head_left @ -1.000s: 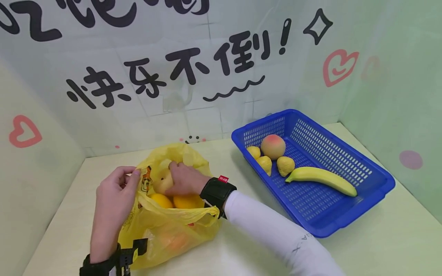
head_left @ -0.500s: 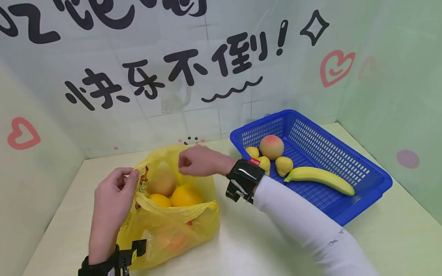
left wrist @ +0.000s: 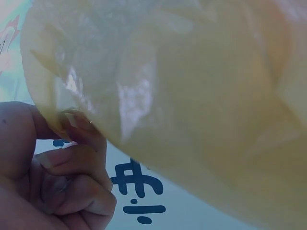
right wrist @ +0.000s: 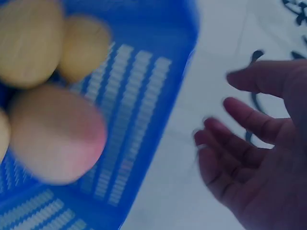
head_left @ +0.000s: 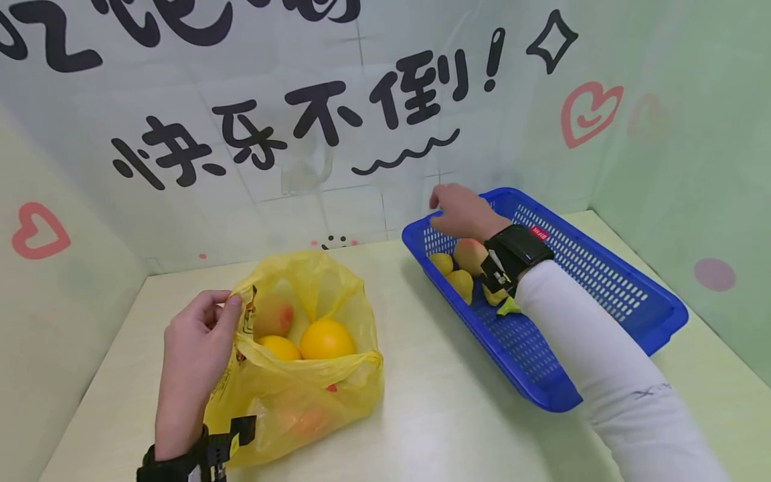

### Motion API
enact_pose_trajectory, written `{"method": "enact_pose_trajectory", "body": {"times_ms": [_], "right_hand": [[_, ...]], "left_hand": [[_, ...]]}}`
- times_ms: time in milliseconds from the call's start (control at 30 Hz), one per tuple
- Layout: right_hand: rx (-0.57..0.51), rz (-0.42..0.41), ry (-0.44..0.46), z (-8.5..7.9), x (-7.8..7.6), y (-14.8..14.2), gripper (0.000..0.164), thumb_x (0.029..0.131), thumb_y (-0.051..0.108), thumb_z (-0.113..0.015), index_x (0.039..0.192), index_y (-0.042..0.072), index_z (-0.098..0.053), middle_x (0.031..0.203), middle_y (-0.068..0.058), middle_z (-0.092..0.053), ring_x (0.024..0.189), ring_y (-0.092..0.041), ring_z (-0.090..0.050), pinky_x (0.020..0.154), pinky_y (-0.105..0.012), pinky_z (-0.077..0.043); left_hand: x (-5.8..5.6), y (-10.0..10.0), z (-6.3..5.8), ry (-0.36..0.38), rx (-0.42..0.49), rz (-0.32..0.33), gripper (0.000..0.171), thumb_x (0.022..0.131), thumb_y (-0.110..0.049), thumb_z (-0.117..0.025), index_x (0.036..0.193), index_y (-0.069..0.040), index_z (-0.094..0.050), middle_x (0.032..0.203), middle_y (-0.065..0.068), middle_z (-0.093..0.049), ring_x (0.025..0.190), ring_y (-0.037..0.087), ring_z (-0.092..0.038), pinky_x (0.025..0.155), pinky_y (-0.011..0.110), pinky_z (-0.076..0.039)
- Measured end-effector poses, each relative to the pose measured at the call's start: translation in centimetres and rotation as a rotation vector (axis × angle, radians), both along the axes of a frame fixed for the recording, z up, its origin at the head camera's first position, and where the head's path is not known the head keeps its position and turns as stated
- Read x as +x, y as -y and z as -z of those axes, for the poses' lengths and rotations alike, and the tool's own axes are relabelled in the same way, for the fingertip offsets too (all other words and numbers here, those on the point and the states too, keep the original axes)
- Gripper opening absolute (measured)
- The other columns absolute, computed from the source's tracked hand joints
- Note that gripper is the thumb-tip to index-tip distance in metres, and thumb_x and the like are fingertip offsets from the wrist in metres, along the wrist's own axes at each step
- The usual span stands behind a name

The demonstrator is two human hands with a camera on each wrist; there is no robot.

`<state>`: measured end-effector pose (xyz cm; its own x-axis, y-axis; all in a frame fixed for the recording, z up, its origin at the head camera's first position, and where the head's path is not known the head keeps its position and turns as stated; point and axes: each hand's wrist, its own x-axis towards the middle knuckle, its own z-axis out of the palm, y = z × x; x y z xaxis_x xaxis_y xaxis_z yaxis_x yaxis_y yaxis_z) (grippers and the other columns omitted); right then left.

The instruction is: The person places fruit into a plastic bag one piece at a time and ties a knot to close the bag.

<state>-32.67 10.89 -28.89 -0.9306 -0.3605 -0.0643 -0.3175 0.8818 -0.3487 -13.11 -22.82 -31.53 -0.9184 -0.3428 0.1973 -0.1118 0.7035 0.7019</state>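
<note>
My left hand (head_left: 199, 348) pinches the left rim of a yellow plastic bag (head_left: 301, 402) between thumb and fingers. Inside the bag's mouth show two oranges (head_left: 328, 339) and a peach (head_left: 274, 316) behind them; more fruit shows faintly through the plastic. The left wrist view has the bag's edge (left wrist: 168, 120) caught at the fingertips. My right hand (head_left: 466, 213) hovers over the far left corner of a blue basket (head_left: 545, 385), holding nothing, its fingers loosely bent. Just below it lie a peach (right wrist: 57, 134) and several small yellow fruits (head_left: 460, 286).
A banana (head_left: 509, 307) lies in the basket, mostly hidden under the right forearm. Bag and basket stand apart on a pale table (head_left: 421, 415). A printed wall (head_left: 253, 221) closes off the back, with side walls left and right.
My right hand has come out of the bag, leaving a peach there, and moved right to above the basket. The left hand keeps its pinch on the bag's rim.
</note>
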Motion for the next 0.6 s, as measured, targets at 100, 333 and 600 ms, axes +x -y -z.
{"method": "enact_pose_trajectory", "body": {"times_ms": [100,333,600], "right_hand": [[0.122,0.056,0.097,0.9,-0.3,-1.9,0.057,0.093,0.026,-0.061,0.143,0.006,-0.041,0.142,-0.024,-0.040,0.130,-0.042,-0.039,0.108,-0.058,-0.039],[0.220,0.109,0.275,3.6,0.5,-4.6,0.077,0.088,0.033,-0.063,0.154,0.013,-0.028,0.153,-0.029,-0.031,0.136,-0.051,-0.035,0.104,-0.069,-0.037],[0.114,0.109,0.267,6.2,-0.1,-5.9,0.079,0.086,0.029,-0.069,0.153,0.013,-0.031,0.143,-0.024,-0.050,0.125,-0.044,-0.051,0.102,-0.062,-0.043]], "left_hand": [[0.0,0.0,0.1,0.001,0.002,0.000,0.037,0.103,-0.033,-0.050,0.120,-0.004,-0.064,0.079,0.010,-0.058,0.059,0.017,-0.044,0.051,0.022,-0.037],[0.0,-0.1,0.0,0.004,0.006,-0.008,0.037,0.103,-0.034,-0.050,0.120,-0.004,-0.064,0.079,0.010,-0.058,0.060,0.017,-0.044,0.051,0.022,-0.037],[-0.1,-0.2,0.0,0.013,0.001,-0.009,0.036,0.103,-0.034,-0.050,0.120,-0.005,-0.065,0.078,0.010,-0.057,0.061,0.017,-0.045,0.052,0.023,-0.037]]}}
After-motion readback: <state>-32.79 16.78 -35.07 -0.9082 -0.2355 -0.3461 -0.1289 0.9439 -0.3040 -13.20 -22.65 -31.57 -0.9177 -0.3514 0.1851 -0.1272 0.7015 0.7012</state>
